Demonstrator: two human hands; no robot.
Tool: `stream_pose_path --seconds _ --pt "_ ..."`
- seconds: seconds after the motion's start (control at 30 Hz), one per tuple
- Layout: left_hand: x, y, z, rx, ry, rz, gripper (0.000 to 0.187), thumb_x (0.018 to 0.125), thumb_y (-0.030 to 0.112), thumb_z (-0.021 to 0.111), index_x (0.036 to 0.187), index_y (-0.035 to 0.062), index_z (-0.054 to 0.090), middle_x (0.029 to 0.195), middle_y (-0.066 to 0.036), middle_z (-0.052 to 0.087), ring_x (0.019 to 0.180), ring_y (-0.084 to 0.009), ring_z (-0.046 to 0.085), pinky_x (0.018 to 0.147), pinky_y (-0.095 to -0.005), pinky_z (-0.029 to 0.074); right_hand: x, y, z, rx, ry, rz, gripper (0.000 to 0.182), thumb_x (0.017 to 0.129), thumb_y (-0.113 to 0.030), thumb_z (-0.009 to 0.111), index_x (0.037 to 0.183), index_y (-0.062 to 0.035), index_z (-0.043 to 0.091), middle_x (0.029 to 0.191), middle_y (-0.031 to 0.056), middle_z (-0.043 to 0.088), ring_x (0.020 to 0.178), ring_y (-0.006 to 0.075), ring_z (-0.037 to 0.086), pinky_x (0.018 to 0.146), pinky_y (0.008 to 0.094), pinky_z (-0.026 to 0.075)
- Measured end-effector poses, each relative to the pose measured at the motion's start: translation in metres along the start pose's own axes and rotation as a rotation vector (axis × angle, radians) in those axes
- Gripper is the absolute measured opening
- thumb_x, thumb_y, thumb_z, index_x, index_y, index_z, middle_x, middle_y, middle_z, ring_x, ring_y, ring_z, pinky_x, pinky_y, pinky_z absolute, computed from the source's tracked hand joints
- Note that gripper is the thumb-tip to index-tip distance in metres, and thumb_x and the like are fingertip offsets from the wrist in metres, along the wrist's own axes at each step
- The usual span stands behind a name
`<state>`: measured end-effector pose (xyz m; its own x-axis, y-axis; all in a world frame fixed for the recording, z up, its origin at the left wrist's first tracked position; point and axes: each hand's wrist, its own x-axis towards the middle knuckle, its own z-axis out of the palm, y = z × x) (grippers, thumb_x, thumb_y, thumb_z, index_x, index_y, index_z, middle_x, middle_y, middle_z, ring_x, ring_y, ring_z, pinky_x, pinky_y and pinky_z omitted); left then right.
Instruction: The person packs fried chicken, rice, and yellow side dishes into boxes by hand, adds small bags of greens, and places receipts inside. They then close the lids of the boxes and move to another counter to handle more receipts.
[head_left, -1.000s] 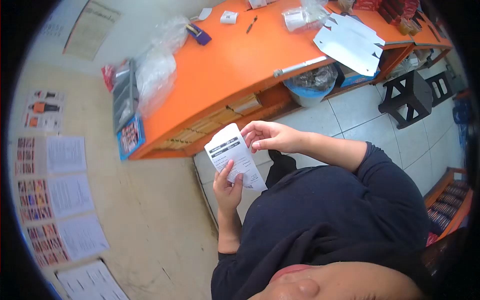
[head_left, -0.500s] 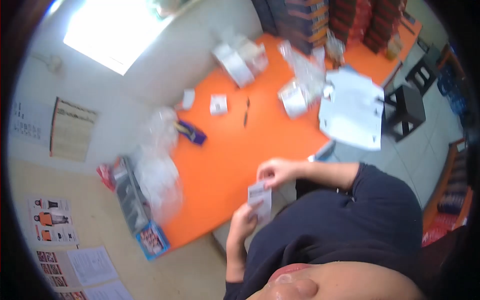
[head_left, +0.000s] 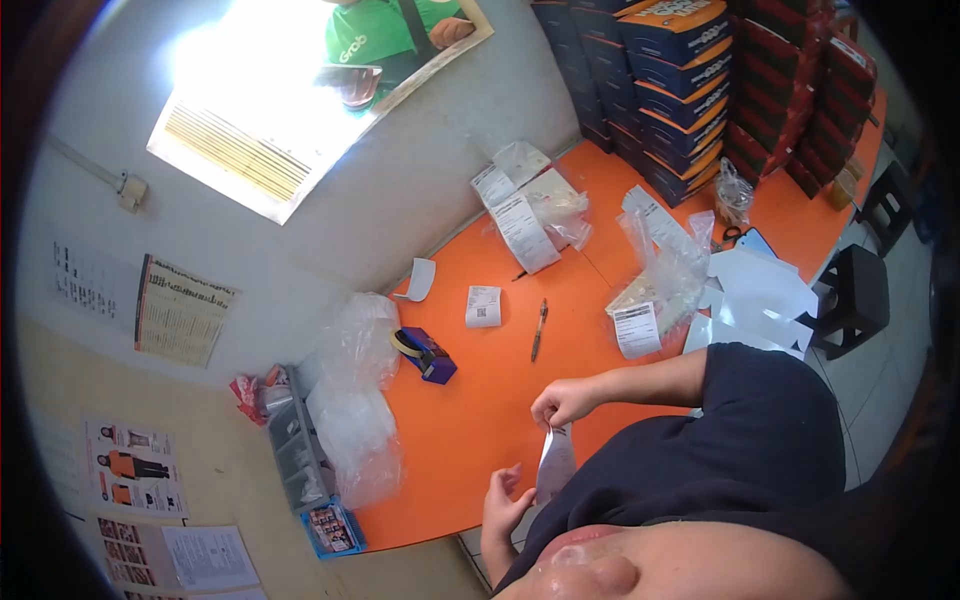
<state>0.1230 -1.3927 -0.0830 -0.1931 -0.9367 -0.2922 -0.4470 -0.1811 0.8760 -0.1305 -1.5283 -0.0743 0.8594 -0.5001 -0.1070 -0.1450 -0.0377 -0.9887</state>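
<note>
My right hand is closed on the top end of a white paper slip with print on it, and the slip hangs below the fingers near the table's front edge. Close by the slip's lower end is my left hand, thumb and fingers apart; whether the thumb touches the paper is hard to tell. Beyond the hands, a pen and a small printed slip with a square code lie on the orange table. A purple tape dispenser stands further left.
Clear plastic bags and a grey divided organizer line the left side. Bagged packages with receipts sit on the right, before stacked boxes. A person in green is at the window. Black stools stand at right.
The view has shifted, so the table and wall appear lower and further right. My left hand has come off the slip, which now hangs from my right hand. A person now shows at the window.
</note>
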Motion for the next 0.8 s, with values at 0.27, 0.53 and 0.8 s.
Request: stream_pose_path --seconds 0.27,0.53,0.8 --pt "-0.013 -0.060 0.036 -0.482 -0.133 -0.386 0.034 0.081 0.009 0.050 0.114 0.0005 0.045 0.101 -0.006 0.055 0.095 -0.0148 0.050 0.084 -0.0288 0.039 0.027 0.027 0.025 -0.035 -0.215 -0.004 0.021 0.076 -0.016 0.055 0.095 -0.0067 0.056 0.079 0.0063 0.059 0.069 0.0168 0.056 0.062 0.0315 0.045" --pt "-0.353 -0.200 0.198 -0.057 1.133 -1.439 0.035 0.079 0.028 0.050 0.097 -0.0016 0.054 0.096 -0.024 0.057 0.090 -0.0391 0.054 0.078 -0.0445 0.043 0.070 0.011 0.103 -0.282 -0.524 0.195 0.024 0.079 -0.014 0.052 0.101 -0.0047 0.056 0.085 0.0078 0.059 0.081 0.0163 0.056 0.070 0.0292 0.046" --pt "-0.532 -0.208 0.654 -0.913 1.042 -2.170 0.040 0.084 0.027 0.040 0.111 -0.0007 0.053 0.116 -0.019 0.050 0.110 -0.0344 0.046 0.092 -0.0422 0.036 0.057 -0.009 0.381 -0.443 -1.095 0.023 0.020 0.078 -0.009 0.048 0.095 0.0002 0.055 0.073 0.0054 0.056 0.069 0.0131 0.054 0.063 0.0259 0.045"
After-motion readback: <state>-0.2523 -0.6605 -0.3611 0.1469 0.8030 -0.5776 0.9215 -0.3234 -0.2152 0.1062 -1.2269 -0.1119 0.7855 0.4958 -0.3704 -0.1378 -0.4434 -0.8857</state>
